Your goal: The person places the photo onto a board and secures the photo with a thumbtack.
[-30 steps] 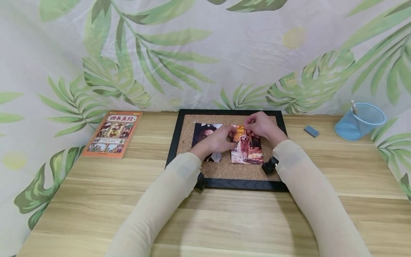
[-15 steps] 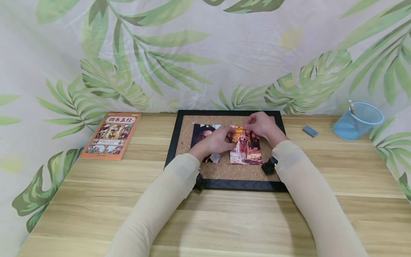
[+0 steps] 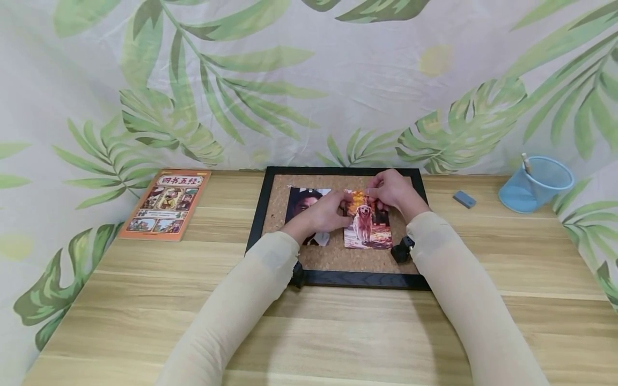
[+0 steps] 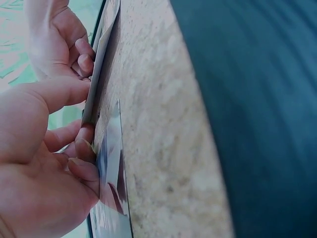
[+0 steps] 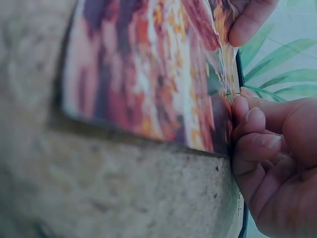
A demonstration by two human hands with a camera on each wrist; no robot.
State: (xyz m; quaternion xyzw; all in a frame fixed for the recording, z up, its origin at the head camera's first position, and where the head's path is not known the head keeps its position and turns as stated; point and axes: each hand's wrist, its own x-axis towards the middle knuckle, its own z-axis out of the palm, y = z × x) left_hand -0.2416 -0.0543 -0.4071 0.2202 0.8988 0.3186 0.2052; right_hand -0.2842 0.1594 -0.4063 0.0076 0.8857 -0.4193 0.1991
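Note:
A photo of a golden dog (image 3: 364, 228) lies on a black-framed cork board (image 3: 333, 260). My left hand (image 3: 328, 212) holds this photo by its left edge, thumb on the front and fingertips at the edge, as the left wrist view shows the hand (image 4: 44, 153) close up. At the photo's top, my right hand (image 3: 393, 188) pinches a tiny pin; in the right wrist view its thin needle (image 5: 235, 93) meets the photo, and the fingers (image 5: 255, 148) hide its head. Left of it, a portrait photo (image 3: 301, 201) lies on the cork, partly covered by my left hand.
An orange comic-style book (image 3: 164, 206) lies on the wooden table (image 3: 338, 338) at left. To the right are a blue eraser-like block (image 3: 464, 199) and a blue mesh pen cup (image 3: 531, 187) with a pale stick in it. A leaf-patterned cloth (image 3: 270, 80) hangs behind the board.
The head view has shifted slightly. Both hands stay in the same place at the dog photo, with almost no visible movement.

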